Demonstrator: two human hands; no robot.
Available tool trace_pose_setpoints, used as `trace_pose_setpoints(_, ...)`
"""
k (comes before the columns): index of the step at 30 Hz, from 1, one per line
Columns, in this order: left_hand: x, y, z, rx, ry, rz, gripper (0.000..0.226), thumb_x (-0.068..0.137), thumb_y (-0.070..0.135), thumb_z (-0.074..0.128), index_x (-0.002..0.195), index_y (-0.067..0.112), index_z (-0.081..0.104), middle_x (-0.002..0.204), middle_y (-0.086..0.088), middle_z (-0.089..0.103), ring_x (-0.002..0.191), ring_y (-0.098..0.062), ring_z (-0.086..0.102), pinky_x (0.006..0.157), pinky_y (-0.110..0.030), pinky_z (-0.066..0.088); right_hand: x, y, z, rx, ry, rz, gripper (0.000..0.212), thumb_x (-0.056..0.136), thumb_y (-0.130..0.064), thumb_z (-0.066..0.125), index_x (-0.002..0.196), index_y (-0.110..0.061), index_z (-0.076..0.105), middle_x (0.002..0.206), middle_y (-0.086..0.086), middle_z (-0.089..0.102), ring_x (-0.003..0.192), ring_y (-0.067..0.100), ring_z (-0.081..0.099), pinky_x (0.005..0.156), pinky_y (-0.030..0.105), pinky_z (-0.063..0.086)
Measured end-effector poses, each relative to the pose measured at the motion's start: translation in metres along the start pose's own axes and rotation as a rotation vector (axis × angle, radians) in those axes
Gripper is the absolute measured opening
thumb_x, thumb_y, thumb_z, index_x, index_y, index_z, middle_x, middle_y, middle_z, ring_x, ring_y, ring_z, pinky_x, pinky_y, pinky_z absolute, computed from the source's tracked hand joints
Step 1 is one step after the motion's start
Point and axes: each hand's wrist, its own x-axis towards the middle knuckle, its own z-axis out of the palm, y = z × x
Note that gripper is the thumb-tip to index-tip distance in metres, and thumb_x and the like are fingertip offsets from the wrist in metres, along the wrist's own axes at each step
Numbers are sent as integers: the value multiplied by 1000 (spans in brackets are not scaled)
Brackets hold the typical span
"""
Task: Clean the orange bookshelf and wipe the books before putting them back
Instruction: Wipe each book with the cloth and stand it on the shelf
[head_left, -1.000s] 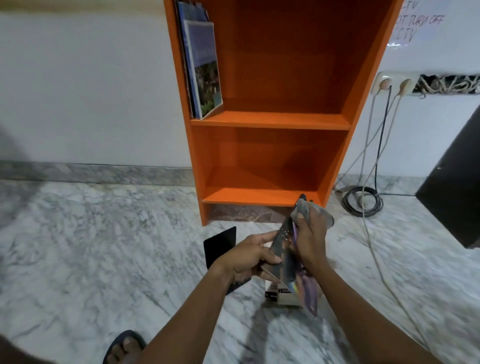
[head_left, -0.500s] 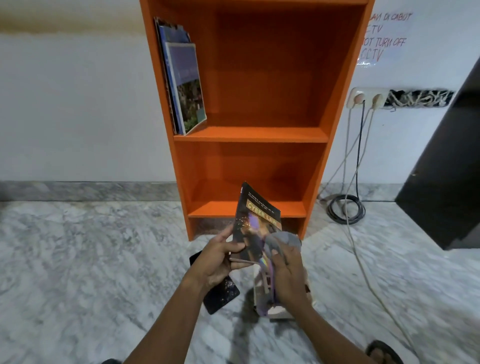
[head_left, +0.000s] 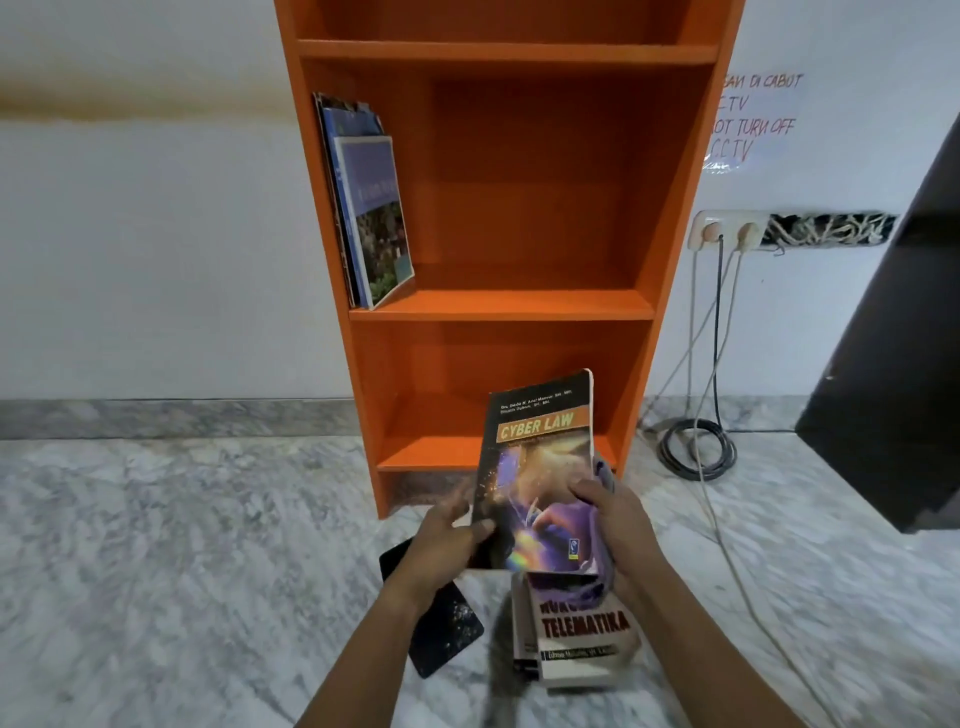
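The orange bookshelf (head_left: 509, 304) stands against the white wall. A few books (head_left: 371, 218) lean on the left of its middle shelf. I hold a "Cyber Law" book (head_left: 537, 467) upright in front of the lowest shelf. My left hand (head_left: 449, 535) grips its lower left edge. My right hand (head_left: 615, 525) grips its right edge together with a grey-purple cloth (head_left: 602, 473) bunched against the cover. On the floor under my hands lie a stack of books with "Telematika" on top (head_left: 576, 639) and a black book (head_left: 441, 623).
The floor is grey marble (head_left: 182, 545). White and black cables (head_left: 696, 447) run from wall sockets (head_left: 727, 236) to a coil on the floor right of the shelf. A dark cabinet (head_left: 904, 374) juts in at the right.
The view has tilted up, showing more of the shelf. The book has turned from edge-on to cover facing me and risen. My right hand and cloth have moved from its top to its right edge.
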Motion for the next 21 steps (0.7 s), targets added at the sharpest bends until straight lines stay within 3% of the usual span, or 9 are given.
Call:
trace_pose_setpoints(2, -3, 15, 12, -21, -36, 10, 36, 96, 32, 66, 122, 55, 55, 120, 24, 63, 107, 9, 61, 89, -19, 48, -11, -3, 14, -152, -32, -124, 16, 93, -3, 64, 108, -2, 70, 99, 23, 74, 92, 42, 73, 79, 51, 62)
trace_pose_setpoints(5, 4, 30, 24, -231, -46, -28, 39, 91, 50, 65, 125, 64, 50, 96, 15, 76, 96, -17, 70, 77, -39, 54, -29, 6, 31, -547, -196, -398, 18, 89, 0, 65, 88, -18, 71, 82, 14, 69, 75, 35, 66, 68, 45, 57)
trace_pose_setpoints(7, 12, 33, 21, -433, 82, -80, 55, 91, 45, 68, 141, 29, 51, 84, -4, 75, 76, -25, 72, 66, -41, 59, -29, 25, 38, -766, -255, -474, 35, 82, 0, 66, 91, -33, 72, 84, 2, 60, 77, 17, 59, 67, 33, 53)
trace_pose_setpoints(9, 11, 29, 14, -601, 117, -156, 56, 96, 42, 62, 133, 0, 58, 91, -17, 73, 77, -31, 72, 69, -42, 62, -31, 40, 47, -852, -284, -471, 55, 81, -6, 62, 123, -40, 67, 98, -7, 49, 89, 6, 53, 72, 18, 48)
trace_pose_setpoints(12, 4, 30, 12, -692, 88, -161, 48, 101, 42, 51, 117, 0, 67, 99, -21, 75, 87, -34, 74, 84, -45, 59, -32, 49, 49, -1042, -264, -536, 68, 82, -33, 51, 148, -48, 43, 128, -12, 36, 123, 9, 38, 104, 29, 42)
trace_pose_setpoints(14, -2, 31, 12, -706, -11, -128, 47, 104, 43, 46, 117, 3, 67, 112, -23, 73, 105, -36, 71, 105, -49, 49, -32, 39, 52, -1041, -267, -503, 65, 85, -47, 40, 148, -62, 29, 156, -19, 18, 145, 11, 17, 120, 41, 23)
trace_pose_setpoints(16, -6, 34, 15, -679, -120, -114, 52, 104, 46, 42, 129, 5, 64, 128, -23, 67, 123, -36, 63, 117, -49, 37, -29, 26, 55, -1008, -258, -501, 59, 90, -50, 32, 143, -72, 20, 166, -24, 1, 154, 7, -3, 125, 47, 1)
trace_pose_setpoints(18, -8, 35, 20, -607, -180, -120, 54, 105, 46, 39, 136, 8, 61, 133, -20, 64, 127, -32, 61, 116, -45, 38, -21, 15, 53, -1049, -176, -595, 55, 95, -48, 30, 145, -70, 19, 168, -20, -4, 155, 5, -9, 124, 47, -10)
trace_pose_setpoints(21, -11, 36, 28, -572, -201, -127, 49, 106, 42, 39, 135, 11, 63, 133, -16, 65, 126, -31, 61, 109, -44, 46, -6, 1, 51, -1057, 1, -621, 56, 98, -49, 32, 152, -57, 23, 169, -13, 2, 156, 11, 1, 126, 49, -1)
